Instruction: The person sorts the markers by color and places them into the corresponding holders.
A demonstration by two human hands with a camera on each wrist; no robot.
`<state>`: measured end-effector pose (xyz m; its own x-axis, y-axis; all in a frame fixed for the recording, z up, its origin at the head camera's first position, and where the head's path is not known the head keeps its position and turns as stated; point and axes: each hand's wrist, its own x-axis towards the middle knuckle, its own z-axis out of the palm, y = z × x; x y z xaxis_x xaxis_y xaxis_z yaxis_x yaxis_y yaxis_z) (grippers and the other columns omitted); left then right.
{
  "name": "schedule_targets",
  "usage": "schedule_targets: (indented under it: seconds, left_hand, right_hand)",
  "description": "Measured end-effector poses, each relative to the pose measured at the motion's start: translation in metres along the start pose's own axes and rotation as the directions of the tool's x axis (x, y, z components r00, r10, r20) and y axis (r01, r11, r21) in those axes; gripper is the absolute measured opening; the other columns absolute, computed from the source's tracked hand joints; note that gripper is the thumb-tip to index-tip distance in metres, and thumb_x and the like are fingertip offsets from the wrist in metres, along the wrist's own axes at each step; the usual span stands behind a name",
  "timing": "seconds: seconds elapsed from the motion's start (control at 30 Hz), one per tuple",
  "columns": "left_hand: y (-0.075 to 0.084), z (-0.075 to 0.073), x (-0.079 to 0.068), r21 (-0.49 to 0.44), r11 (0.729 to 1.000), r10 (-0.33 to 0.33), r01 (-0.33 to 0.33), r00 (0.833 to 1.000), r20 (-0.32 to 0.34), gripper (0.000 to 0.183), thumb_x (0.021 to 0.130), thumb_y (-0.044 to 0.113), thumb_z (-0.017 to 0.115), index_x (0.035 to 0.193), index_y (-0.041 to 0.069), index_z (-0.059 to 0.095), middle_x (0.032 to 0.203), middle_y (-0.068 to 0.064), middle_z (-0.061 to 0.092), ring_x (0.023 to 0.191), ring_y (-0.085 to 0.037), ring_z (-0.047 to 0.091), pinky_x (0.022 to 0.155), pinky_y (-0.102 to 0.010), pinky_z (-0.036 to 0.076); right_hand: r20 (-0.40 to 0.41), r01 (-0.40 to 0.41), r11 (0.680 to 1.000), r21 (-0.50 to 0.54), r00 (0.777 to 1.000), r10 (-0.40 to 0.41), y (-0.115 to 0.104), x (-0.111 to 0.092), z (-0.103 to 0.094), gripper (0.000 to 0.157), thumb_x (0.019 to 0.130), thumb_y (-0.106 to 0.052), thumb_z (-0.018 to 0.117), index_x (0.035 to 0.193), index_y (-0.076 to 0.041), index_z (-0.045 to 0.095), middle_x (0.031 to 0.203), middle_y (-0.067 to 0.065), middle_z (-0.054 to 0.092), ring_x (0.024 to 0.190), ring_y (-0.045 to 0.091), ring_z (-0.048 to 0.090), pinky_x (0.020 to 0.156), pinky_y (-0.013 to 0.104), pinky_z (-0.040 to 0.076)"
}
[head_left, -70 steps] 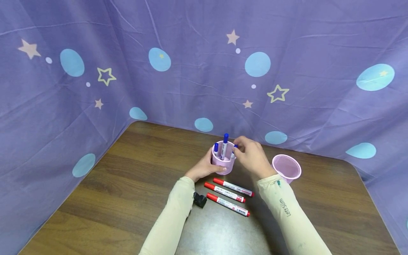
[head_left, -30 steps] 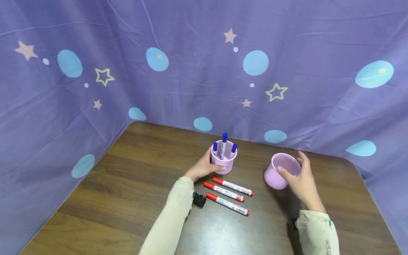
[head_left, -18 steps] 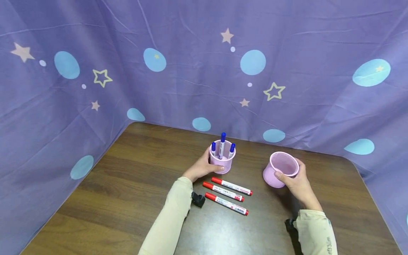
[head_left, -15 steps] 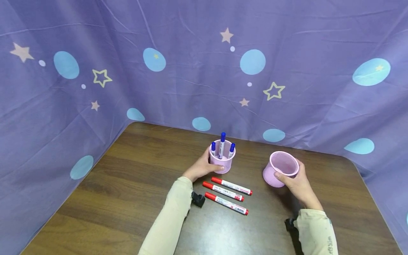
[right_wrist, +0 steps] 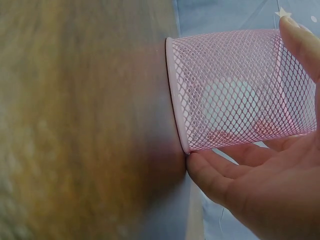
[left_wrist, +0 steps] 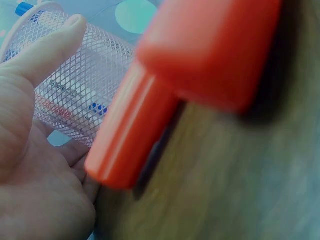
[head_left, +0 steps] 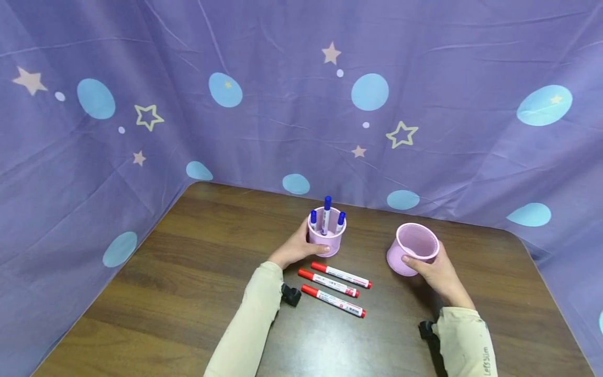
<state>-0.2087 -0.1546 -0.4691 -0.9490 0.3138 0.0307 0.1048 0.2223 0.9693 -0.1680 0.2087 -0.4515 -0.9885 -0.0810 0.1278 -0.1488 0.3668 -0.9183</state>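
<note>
head: above, fwd-down, far | wrists: close, table-level | shared: mesh cups (head_left: 326, 238)

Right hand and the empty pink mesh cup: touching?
Touching. The right wrist view shows the right hand wrapped around the empty mesh cup, thumb on its wall, fingers at its base.

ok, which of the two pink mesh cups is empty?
The pink mesh cup gripped by the right hand, tilted. The other cup, held by the left hand, has three blue markers standing in it.
</note>
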Motion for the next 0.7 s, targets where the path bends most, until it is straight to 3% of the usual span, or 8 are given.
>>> schedule_targets:
  seconds: [0.17, 0.3, 0.4, 0.5, 0.57, 0.7]
  left_hand:
    - [0.001, -0.005, -0.004, 0.011, 1.000, -0.021, 0.021, 1.000, 0.003, 0.104, 0.079, 0.014, 0.086, 0.160, 0.012, 0.020, 0.150, -0.018, 0.043, 0.137, -0.032, 0.041, 0.115, -0.048, 0.029]
    - [0.003, -0.013, -0.011, -0.039, 0.999, -0.034, 0.033, 0.999, -0.025, 0.098, 0.080, 0.006, 0.084, 0.157, 0.009, 0.024, 0.149, -0.023, 0.043, 0.136, -0.038, 0.042, 0.113, -0.050, 0.034]
    - [0.005, -0.023, -0.018, -0.041, 0.996, -0.084, 0.081, 0.993, -0.084, 0.089, 0.080, 0.004, 0.082, 0.153, 0.005, 0.031, 0.138, -0.026, 0.050, 0.123, -0.039, 0.054, 0.102, -0.047, 0.046]
    - [0.009, -0.033, -0.030, 0.057, 0.986, -0.151, 0.158, 0.983, -0.104, 0.065, 0.082, 0.005, 0.080, 0.139, 0.000, 0.049, 0.115, -0.020, 0.062, 0.101, -0.029, 0.064, 0.085, -0.038, 0.053]
    - [0.013, -0.038, -0.037, 0.142, 0.972, -0.182, 0.190, 0.981, -0.071, 0.045, 0.083, 0.005, 0.078, 0.123, -0.003, 0.059, 0.097, -0.012, 0.066, 0.085, -0.021, 0.063, 0.075, -0.033, 0.052]
    - [0.021, -0.042, -0.051, 0.250, 0.945, -0.237, 0.209, 0.968, 0.086, 0.021, 0.083, 0.002, 0.074, 0.102, -0.002, 0.067, 0.079, -0.003, 0.064, 0.069, -0.015, 0.057, 0.062, -0.028, 0.048]
  right_hand:
    - [0.003, -0.016, 1.000, -0.018, 1.000, 0.016, 0.000, -0.002, -0.001, 0.081, 0.087, -0.007, 0.077, 0.150, 0.008, 0.027, 0.138, 0.029, 0.046, 0.123, 0.036, 0.047, 0.090, 0.013, 0.036]
    - [0.009, -0.014, 1.000, -0.020, 1.000, 0.014, -0.001, -0.003, -0.001, 0.082, 0.087, -0.008, 0.077, 0.149, 0.008, 0.027, 0.138, 0.030, 0.046, 0.123, 0.037, 0.047, 0.090, 0.013, 0.036]
    - [0.013, -0.013, 1.000, -0.021, 1.000, 0.013, -0.002, -0.004, -0.001, 0.082, 0.087, -0.009, 0.077, 0.149, 0.009, 0.026, 0.138, 0.031, 0.045, 0.123, 0.038, 0.047, 0.089, 0.013, 0.036]
    - [0.013, -0.004, 1.000, -0.011, 1.000, 0.004, -0.003, -0.003, -0.002, 0.082, 0.087, -0.008, 0.077, 0.149, 0.008, 0.026, 0.138, 0.030, 0.045, 0.123, 0.038, 0.047, 0.089, 0.013, 0.036]
    - [0.011, 0.007, 1.000, -0.009, 1.000, -0.007, -0.003, -0.003, -0.002, 0.080, 0.087, -0.007, 0.077, 0.149, 0.008, 0.028, 0.137, 0.029, 0.047, 0.122, 0.036, 0.047, 0.089, 0.013, 0.036]
    - [0.011, 0.025, 1.000, -0.007, 1.000, -0.025, -0.003, -0.002, -0.001, 0.079, 0.087, -0.006, 0.077, 0.148, 0.007, 0.030, 0.137, 0.028, 0.048, 0.121, 0.035, 0.048, 0.090, 0.013, 0.037]
